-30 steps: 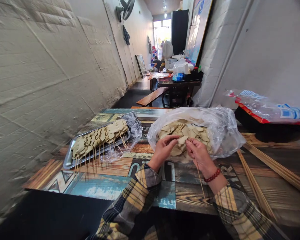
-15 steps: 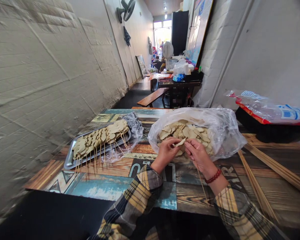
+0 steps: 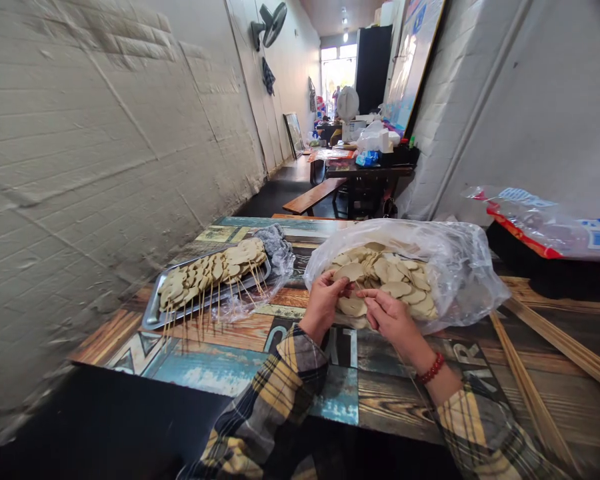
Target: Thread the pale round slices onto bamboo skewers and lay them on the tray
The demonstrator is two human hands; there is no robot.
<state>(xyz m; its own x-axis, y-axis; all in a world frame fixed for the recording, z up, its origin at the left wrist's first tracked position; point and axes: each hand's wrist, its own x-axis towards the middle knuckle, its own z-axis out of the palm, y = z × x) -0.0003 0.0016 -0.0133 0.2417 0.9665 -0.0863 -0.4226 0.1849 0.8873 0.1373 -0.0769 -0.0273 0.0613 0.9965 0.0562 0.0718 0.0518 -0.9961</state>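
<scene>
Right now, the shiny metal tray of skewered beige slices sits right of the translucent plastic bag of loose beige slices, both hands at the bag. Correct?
Wrong side: the shiny metal tray of skewered beige slices sits left of the translucent plastic bag of loose beige slices, per the head view. The left hand and right hand are both at the bag.

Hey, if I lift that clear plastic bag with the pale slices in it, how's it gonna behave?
The clear plastic bag will probably be floppy, since its thin film is crumpled and wrinkled. It may feel weighty low down, judging by the pile of slices inside. Its mouth gapes at the near side, so some could slide out if it tips.
</scene>
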